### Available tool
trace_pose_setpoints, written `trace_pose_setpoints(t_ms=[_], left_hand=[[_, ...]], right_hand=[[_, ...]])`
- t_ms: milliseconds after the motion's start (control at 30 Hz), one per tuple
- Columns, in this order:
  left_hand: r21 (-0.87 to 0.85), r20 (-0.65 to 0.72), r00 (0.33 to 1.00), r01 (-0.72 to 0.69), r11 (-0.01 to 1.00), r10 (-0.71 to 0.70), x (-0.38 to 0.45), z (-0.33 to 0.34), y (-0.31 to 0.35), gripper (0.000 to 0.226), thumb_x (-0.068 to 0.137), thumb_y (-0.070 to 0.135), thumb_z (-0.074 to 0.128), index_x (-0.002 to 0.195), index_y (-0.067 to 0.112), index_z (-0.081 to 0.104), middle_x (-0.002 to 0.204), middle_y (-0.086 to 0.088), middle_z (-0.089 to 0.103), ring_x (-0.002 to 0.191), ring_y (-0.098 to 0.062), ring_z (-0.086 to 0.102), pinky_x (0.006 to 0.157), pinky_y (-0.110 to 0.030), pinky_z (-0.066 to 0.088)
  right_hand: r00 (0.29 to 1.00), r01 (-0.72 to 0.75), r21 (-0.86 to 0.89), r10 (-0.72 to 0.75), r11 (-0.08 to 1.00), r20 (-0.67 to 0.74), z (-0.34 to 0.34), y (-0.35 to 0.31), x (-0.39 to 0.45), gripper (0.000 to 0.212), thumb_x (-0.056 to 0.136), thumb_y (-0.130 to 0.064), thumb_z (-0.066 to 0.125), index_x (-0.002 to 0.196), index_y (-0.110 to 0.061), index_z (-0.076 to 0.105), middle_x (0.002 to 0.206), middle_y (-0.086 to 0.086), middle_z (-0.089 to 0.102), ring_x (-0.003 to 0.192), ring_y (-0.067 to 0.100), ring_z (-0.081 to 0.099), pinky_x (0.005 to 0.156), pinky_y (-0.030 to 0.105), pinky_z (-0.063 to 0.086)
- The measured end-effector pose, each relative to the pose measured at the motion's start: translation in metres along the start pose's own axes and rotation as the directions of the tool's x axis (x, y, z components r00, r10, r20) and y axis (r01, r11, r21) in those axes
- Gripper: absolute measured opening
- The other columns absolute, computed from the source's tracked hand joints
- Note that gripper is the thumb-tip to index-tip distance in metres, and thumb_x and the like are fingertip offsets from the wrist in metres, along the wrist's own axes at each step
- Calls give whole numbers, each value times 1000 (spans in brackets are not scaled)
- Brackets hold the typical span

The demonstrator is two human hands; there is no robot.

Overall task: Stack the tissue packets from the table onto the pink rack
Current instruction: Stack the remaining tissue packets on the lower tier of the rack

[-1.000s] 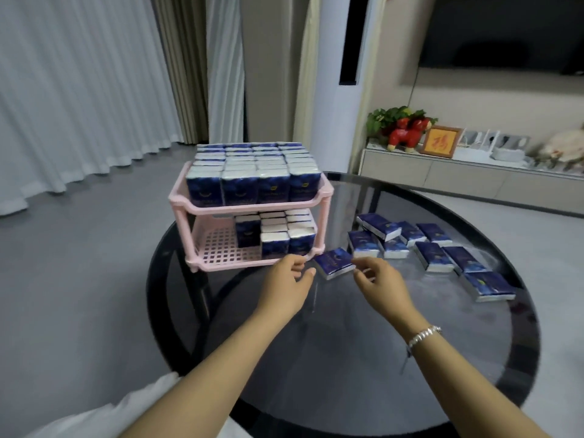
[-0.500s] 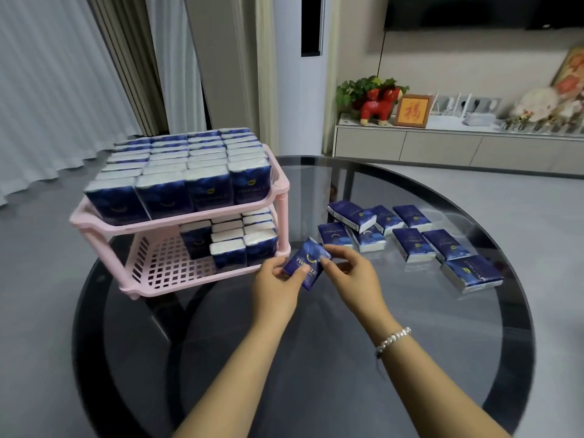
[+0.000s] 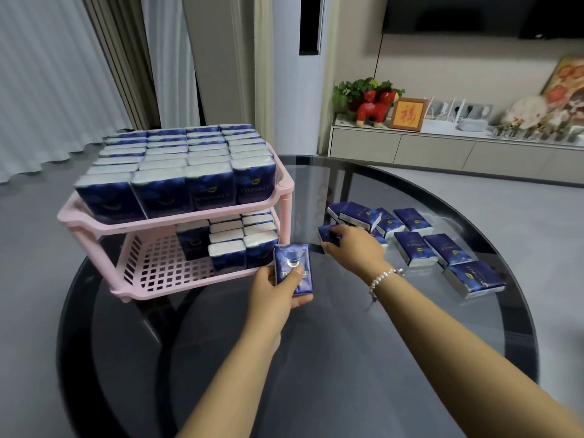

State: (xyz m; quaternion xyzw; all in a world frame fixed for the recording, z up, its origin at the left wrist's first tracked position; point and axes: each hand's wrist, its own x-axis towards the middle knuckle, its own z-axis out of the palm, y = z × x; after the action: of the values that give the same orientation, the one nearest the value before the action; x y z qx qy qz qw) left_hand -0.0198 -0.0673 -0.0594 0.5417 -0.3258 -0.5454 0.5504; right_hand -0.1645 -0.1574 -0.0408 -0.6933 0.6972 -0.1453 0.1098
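Held packet (image 3: 293, 269): "TWINKLE" under a gold crescent, partly hidden by the left hand's (image 3: 274, 290) thumb.
Top-shelf packet (image 3: 253, 184): "TWINKLE", front right of the rack (image 3: 177, 223).
Nearest table packet (image 3: 475, 278): gold lettering, too blurred to read for sure.
Frame (image 3: 407, 114): a red Chinese character, 福, on gold ground.
Other packets: gold marks, unreadable.

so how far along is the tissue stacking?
Mostly done. The pink rack's top shelf is packed full; the lower shelf holds packets only on its right side. In hand: the left hand holds one packet upright near the lower shelf, and the right hand grips another packet on the glass table. Left: the loose packets further right.
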Motion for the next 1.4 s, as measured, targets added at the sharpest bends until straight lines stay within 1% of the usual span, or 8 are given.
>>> trace_pose_setpoints(t_ms=[133, 233, 400, 633, 767, 967, 1200, 1400], left_hand=[[20, -15, 1000, -11, 1000, 11, 1, -5, -1, 31, 92, 16, 60, 121, 6, 55, 114, -15, 65, 91, -24, 69, 65, -29, 60], [33, -38, 999, -23, 999, 24, 1, -9, -3, 32, 93, 18, 58, 123, 8, 54, 115, -13, 64, 91, -24, 69, 62, -25, 59], [52, -34, 999, -6, 999, 8, -4, -10, -1, 31, 97, 23, 50, 125, 12, 55, 114, -12, 65, 82, -23, 69, 61, -28, 59], [41, 41, 997, 56, 998, -58, -13, -6, 7, 34, 99, 27, 47, 128, 13, 54, 108, -11, 65, 73, -20, 65, 57, -29, 59], [71, 182, 970, 153, 986, -163, -19, -1, 14, 35, 95, 44, 47, 118, 20, 57, 113, -12, 66, 86, -25, 68, 66, -38, 61], [200, 299, 951, 18, 980, -78, -19, 2, 5, 41, 90, 31, 60, 124, 9, 54, 108, -12, 66, 84, -21, 68, 76, -41, 60], [65, 180, 980, 74, 995, -85, -9, 5, 2, 37, 95, 24, 55, 129, 11, 50, 118, -13, 63, 83, -22, 66, 74, -40, 60], [51, 139, 989, 36, 998, -43, -8, 4, 6, 36, 97, 21, 50, 132, 18, 50, 121, -11, 61, 89, -23, 64, 58, -32, 60]], right_hand=[[998, -52, 72, 49, 996, 44, 5, 6, -7, 56, 84, -49, 59, 135, -35, 41, 127, 7, 56, 111, 26, 55, 87, 43, 51], [997, -76, 205, 73, 976, 23, 5, 9, -21, 69, 74, -43, 74, 132, -24, 41, 123, 4, 57, 108, 23, 57, 86, 41, 51], [999, -5, 497, 25, 868, -35, -1, 17, -51, 42, 75, -18, 76, 113, -18, 58, 103, 2, 67, 83, 12, 61, 72, 26, 49], [999, 8, 776, -38, 631, 21, -33, 26, -82, 26, 81, -7, 69, 102, -16, 56, 97, 4, 63, 86, 16, 62, 73, 23, 53], [969, 145, 646, -241, 749, 62, -45, 24, -83, 22, 88, -13, 62, 103, -30, 63, 101, 3, 64, 96, 14, 63, 77, 27, 56], [911, 345, 401, -405, 848, 72, -43, 10, -67, 44, 88, -17, 62, 129, -32, 52, 105, -23, 54, 90, -11, 51, 72, 2, 42], [965, 79, 267, -6, 960, -263, -27, 30, -2, 43, 89, -30, 61, 129, -15, 54, 129, 8, 54, 121, 26, 46, 102, 38, 40], [960, -220, 105, 234, 970, -154, -21, 37, 37, 51, 95, -38, 48, 141, -18, 37, 141, 12, 42, 131, 34, 30, 106, 45, 29]])
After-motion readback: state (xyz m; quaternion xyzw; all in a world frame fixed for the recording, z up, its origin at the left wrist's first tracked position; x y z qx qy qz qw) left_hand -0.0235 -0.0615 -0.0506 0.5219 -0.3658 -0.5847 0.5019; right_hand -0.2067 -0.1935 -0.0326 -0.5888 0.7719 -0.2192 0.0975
